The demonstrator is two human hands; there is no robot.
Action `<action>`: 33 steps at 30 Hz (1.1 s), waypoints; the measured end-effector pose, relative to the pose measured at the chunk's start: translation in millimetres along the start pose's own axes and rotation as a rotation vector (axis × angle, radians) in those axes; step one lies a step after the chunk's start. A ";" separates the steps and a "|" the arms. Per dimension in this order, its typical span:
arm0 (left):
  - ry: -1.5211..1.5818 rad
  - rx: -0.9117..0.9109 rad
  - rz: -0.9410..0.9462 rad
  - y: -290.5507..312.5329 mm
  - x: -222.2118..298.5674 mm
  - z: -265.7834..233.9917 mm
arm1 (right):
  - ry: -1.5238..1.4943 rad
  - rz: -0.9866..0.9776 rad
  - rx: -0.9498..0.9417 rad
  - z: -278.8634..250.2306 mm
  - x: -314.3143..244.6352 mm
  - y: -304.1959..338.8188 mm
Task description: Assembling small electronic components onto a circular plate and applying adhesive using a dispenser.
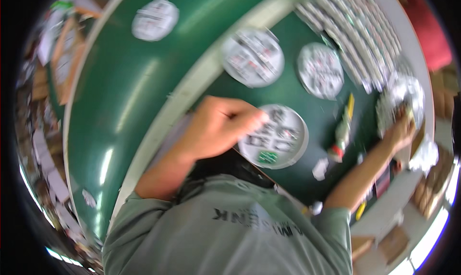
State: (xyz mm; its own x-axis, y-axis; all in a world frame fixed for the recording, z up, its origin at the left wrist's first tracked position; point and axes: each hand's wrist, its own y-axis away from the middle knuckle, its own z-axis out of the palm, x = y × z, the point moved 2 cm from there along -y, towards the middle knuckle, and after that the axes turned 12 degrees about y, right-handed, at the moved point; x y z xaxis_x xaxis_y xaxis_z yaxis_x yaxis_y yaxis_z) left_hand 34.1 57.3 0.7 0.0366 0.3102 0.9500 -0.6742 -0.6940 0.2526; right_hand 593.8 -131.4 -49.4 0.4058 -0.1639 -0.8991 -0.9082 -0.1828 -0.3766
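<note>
My left hand (222, 127) is curled in a pinch over the left rim of a round white dish (301, 147). Whatever its fingertips hold, if anything, is too blurred to name. Several small dark and white pieces and a green block of small parts (267, 157) lie in this dish. On the right, my right hand (402, 131) reaches into a clear plastic bag (412, 90) at the table's edge. Its fingers are bunched together, and what is between them cannot be made out.
Two more round dishes, one at the middle (253, 59) and one at right (321, 71), hold small parts. Rows of packed strips (357, 35) fill the far right. A yellow-tipped tool (345, 126) and a white scrap (320, 169) lie nearby. Another dish (155, 19) rests on the green belt (129, 78).
</note>
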 end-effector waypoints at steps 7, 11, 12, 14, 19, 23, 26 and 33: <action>0.339 0.291 0.363 -3.7 29.1 -28.2 | 0.001 0.052 -0.049 2.9 1.7 3.8; -0.517 0.607 0.852 -49.4 63.5 -84.2 | 0.111 0.062 -0.054 14.1 -22.9 14.0; -0.650 0.655 0.878 -62.0 60.8 -93.6 | 0.170 0.050 -0.048 15.0 -26.5 16.3; -0.728 0.705 0.881 -68.8 59.1 -107.5 | 0.162 0.030 -0.063 14.9 -20.3 13.0; -0.966 0.813 0.651 -78.6 61.3 -181.2 | 0.213 -0.077 -0.104 5.5 18.4 -18.6; -0.859 0.526 0.232 -97.6 67.2 -251.5 | 0.300 -0.090 -0.184 9.7 13.8 -29.6; -0.882 0.420 0.281 -93.8 66.4 -277.1 | 0.310 -0.178 -0.153 16.1 9.9 -28.4; -1.061 0.691 0.562 17.7 71.9 -244.7 | 0.375 -0.367 0.026 45.2 -2.7 -22.1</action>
State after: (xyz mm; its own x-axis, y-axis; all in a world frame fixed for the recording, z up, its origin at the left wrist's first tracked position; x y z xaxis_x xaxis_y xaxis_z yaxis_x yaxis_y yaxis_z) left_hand -155.7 226.4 28.5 0.6326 -0.5366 0.5584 -0.2981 -0.8342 -0.4639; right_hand 608.2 -83.1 -48.8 0.7020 -0.4303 -0.5674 -0.6999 -0.2697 -0.6613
